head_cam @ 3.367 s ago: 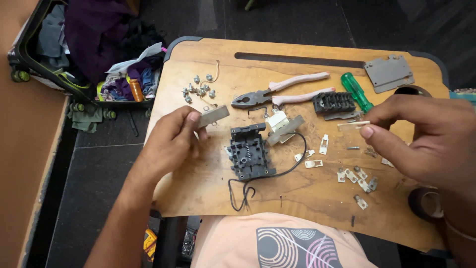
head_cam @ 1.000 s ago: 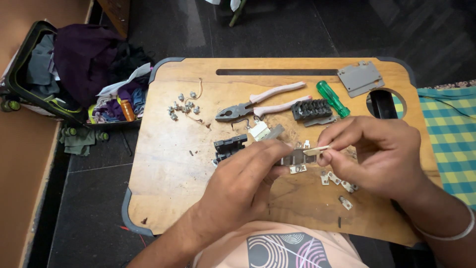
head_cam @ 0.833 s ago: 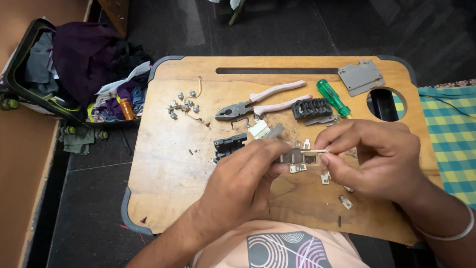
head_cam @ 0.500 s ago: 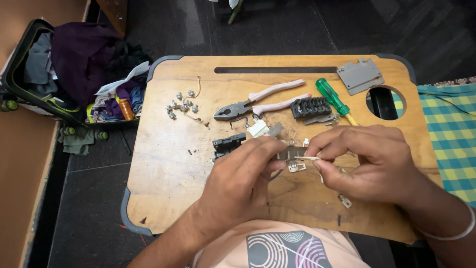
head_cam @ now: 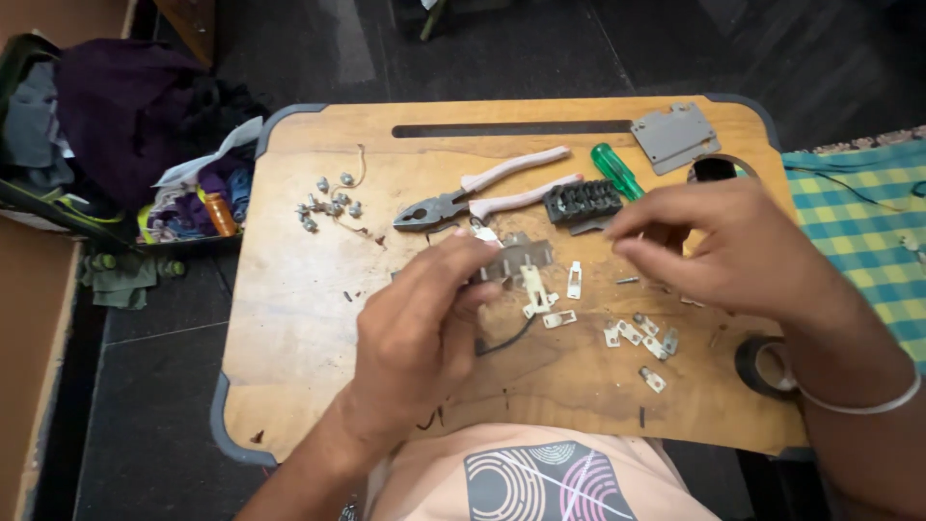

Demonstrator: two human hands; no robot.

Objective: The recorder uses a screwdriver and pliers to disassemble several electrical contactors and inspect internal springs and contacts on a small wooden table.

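Left hand point(head_cam: 420, 333): pinching grey metal bracket point(head_cam: 518, 259); keep level, steady. Right hand point(head_cam: 733, 256): fingertips narrow, contents unclear; approach slowly, contact strips point(head_cam: 632, 333) below.

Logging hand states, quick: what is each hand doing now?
Left hand: pinching a small grey metal strip.
Right hand: fingers bunched; contents cannot be told.
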